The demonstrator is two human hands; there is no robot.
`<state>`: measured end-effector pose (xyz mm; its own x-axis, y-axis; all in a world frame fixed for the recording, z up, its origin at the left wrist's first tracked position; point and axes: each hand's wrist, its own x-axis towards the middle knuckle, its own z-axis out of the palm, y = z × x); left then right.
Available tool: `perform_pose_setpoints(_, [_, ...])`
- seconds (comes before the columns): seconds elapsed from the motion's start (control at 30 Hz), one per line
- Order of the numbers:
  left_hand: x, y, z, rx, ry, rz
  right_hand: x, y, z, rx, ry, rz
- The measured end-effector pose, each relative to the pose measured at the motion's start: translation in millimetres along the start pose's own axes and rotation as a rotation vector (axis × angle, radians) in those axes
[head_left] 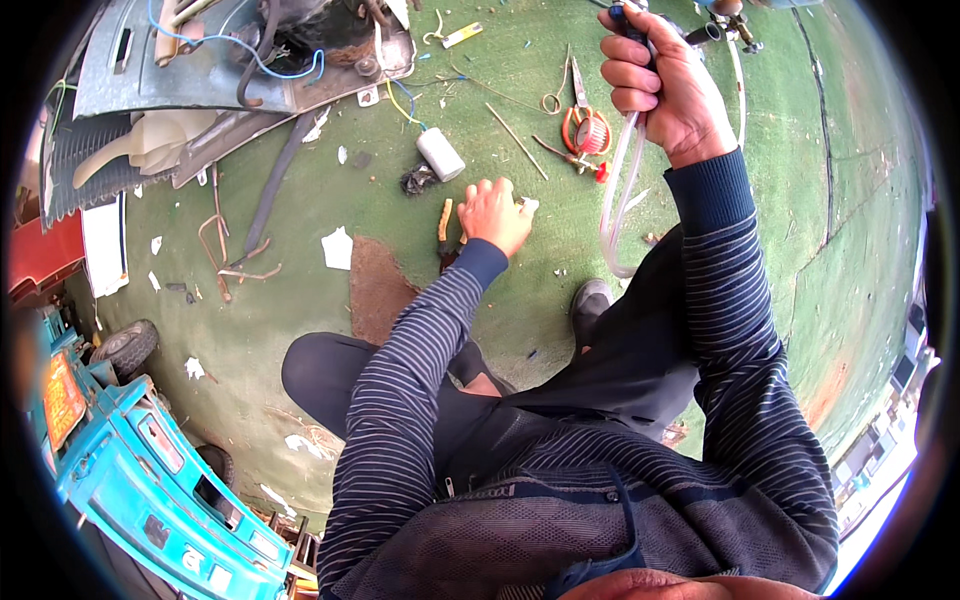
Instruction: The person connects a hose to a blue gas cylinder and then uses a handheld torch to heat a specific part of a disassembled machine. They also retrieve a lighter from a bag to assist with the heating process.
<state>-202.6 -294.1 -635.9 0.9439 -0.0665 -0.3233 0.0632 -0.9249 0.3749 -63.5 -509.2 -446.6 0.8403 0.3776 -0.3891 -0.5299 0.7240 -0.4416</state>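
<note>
My right hand [690, 105] covers most of the dark blue-and-black handle [630, 28] it is wrapped around, so I cannot tell what tool that is; the upper end of the looped clear plastic tube [610, 215] is lost at my fist. The small white piece [528, 206] at my left hand [492, 214] is too covered to name. My dark trouser leg [640, 315] hides part of my grey shoe [592, 302]. The upper edge crops the brass fitting [727, 8] and the grey sheet-metal casing [185, 80].
</note>
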Motion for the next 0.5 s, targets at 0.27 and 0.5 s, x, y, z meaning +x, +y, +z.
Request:
perform_pose_setpoints(0.27, [65.4,57.8,56.8,-0.313,-0.049,-0.595,-3.0,0.7,17.7,0.022,0.059,0.016])
perform_pose_setpoints(0.5, [49.7,43.2,67.5,-0.383,0.043,-0.510,36.7,21.6,28.3,-0.030,0.014,0.043])
